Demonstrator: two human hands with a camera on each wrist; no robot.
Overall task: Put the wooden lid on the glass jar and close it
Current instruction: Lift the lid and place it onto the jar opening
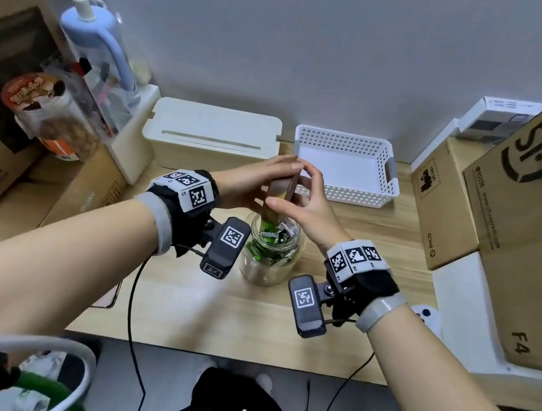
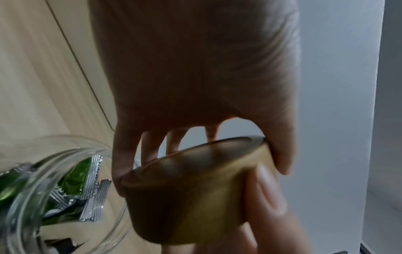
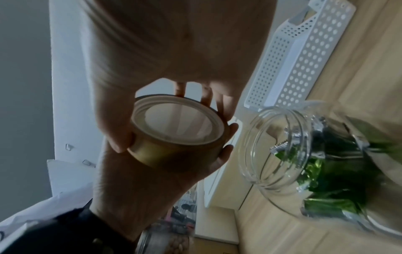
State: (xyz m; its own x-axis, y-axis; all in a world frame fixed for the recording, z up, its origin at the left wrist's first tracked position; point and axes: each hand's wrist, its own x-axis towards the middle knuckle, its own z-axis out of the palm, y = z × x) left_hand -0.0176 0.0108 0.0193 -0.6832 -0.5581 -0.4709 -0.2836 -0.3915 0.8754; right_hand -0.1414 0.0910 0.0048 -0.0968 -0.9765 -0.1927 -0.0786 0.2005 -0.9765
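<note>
Above the mouth of the glass jar (image 1: 271, 255) we see both hands holding the wooden lid (image 1: 279, 199) between them, tilted on edge and not yet seated. Our left hand (image 1: 248, 183) has its fingers laid along the lid's flat top with the thumb at the rim — the right hand (image 1: 302, 195) curls thumb and fingers around the lid's round side wall. From the right wrist view we can tell the lid (image 3: 177, 135) is a short cylinder of smooth brown wood with a pale ringed insert on its underside. We find the jar standing upright on the pale wood-grain table (image 1: 213, 318), clear-walled with a threaded neck, and holding crinkled green and silver foil packets (image 2: 74, 185). Behind it sit a white perforated plastic basket (image 1: 343, 166) — nothing shows inside it — and a closed white box (image 1: 213, 135) with a slot
</note>
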